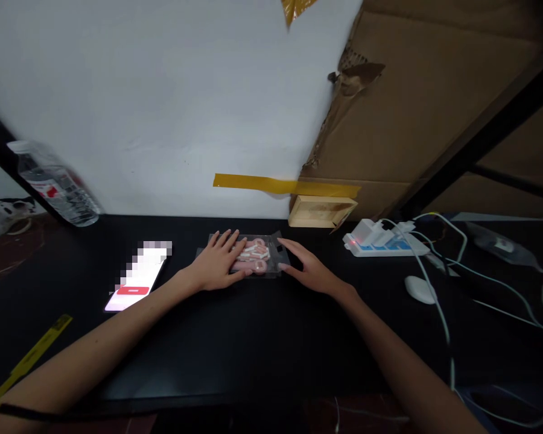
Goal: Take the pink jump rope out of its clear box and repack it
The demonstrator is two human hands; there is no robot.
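Between parted right fingers [295,246], edge of packet [257,251]

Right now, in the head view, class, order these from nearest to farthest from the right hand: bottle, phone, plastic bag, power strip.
1. Plastic bag: right at the right hand, on its left side.
2. Power strip: to the hand's right.
3. Phone: left of the bag.
4. Bottle: far left, toward the back.
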